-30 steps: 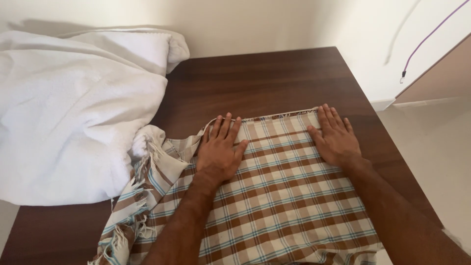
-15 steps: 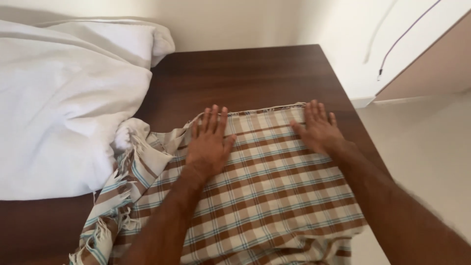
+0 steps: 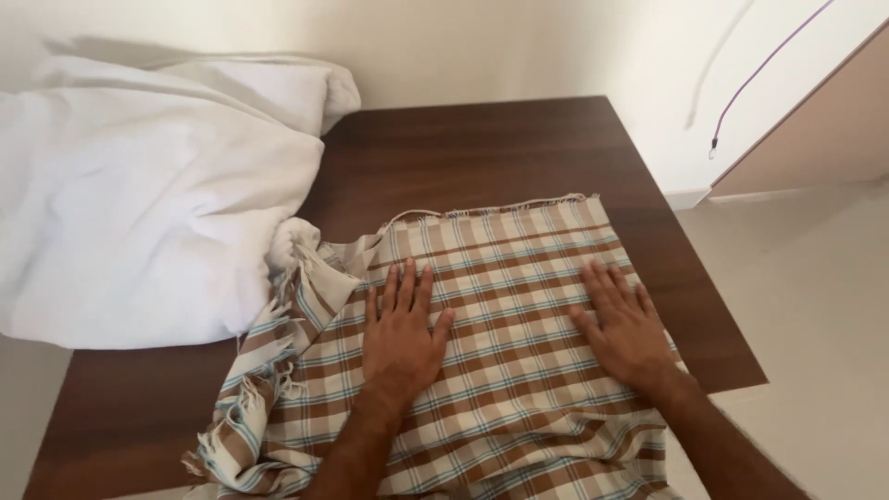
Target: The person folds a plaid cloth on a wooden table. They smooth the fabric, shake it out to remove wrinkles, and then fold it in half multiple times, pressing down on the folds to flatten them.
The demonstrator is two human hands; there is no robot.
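Head view: left hand [image 3: 400,335], right hand [image 3: 626,331] flat, fingers spread, pressing checked cloth [image 3: 505,370] on table [image 3: 482,153]

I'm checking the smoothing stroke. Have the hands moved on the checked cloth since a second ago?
Yes. Both the left hand and right hand slid back from the checked cloth's far edge, toward the person.

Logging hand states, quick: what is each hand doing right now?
Left hand: open, flat on the checked cloth, holding nothing.
Right hand: open, flat on it too.

You've got soft, even daylight here, sharp focus throughout, faint shadows, and mild glare washing out the white bedding [image 3: 139,213] far left.
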